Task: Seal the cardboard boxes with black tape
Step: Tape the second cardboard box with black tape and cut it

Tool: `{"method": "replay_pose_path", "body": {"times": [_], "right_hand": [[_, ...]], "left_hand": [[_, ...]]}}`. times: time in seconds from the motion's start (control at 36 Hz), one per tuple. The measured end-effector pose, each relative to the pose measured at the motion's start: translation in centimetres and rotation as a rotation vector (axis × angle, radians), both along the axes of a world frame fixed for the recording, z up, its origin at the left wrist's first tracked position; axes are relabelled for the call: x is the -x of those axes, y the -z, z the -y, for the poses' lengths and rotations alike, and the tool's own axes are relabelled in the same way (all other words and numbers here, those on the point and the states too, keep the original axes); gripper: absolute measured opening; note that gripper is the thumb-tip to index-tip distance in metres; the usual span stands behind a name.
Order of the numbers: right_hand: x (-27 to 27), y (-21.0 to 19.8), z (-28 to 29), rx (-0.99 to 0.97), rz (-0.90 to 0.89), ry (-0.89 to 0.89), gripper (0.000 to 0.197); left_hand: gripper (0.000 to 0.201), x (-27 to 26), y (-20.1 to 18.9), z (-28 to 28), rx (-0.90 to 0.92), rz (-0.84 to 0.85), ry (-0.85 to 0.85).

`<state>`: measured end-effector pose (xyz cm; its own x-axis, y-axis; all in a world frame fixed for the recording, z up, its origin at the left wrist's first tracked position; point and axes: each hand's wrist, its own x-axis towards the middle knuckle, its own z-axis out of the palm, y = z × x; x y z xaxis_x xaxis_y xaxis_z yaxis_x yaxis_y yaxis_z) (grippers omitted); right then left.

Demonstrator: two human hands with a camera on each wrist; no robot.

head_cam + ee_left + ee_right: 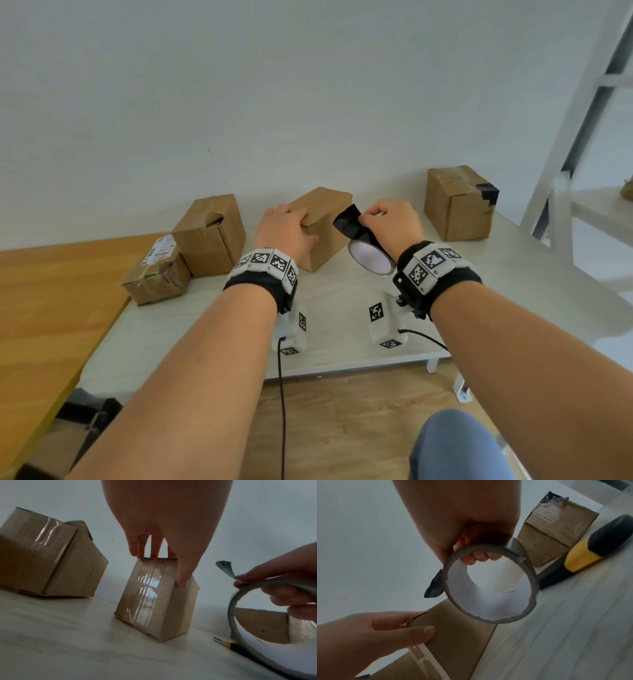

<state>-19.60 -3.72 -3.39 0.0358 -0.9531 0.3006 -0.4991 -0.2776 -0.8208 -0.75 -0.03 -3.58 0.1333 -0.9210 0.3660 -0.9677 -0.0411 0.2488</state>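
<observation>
A small brown cardboard box (322,226) stands mid-table. My left hand (291,222) grips its top edge, with the fingers over the top and the thumb (181,580) down the near taped side (150,601). Just right of the box, my right hand (383,219) holds a nearly used-up roll of black tape (370,257) off the table. A short free end of tape (347,219) sticks up from its fingers toward the box. In the right wrist view the fingers curl through the roll's core (488,601), and the left hand (385,628) shows on the box (457,635).
A box with an open flap (210,236) and a small labelled box (156,274) stand at the left. A box with black tape on it (459,205) stands at the back right. A yellow-and-black utility knife (590,555) lies near it. The white table (342,335) abuts a wooden table (51,291), and a metal frame (582,120) stands at the right.
</observation>
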Motion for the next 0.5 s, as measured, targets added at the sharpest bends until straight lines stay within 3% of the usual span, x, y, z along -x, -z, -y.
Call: {"method": "replay_pose_path", "body": {"times": [0.33, 0.5], "right_hand": [[0.9, -0.2, -0.2, -0.015, -0.004, 0.002, 0.011], [1.4, -0.8, -0.7, -0.008, -0.022, 0.005, 0.009]], "left_hand": [[0.04, 3.0, -1.0, -1.7, -0.02, 0.167, -0.069], [0.037, 3.2, -1.9, -1.9, -0.006, 0.082, -0.059]]}}
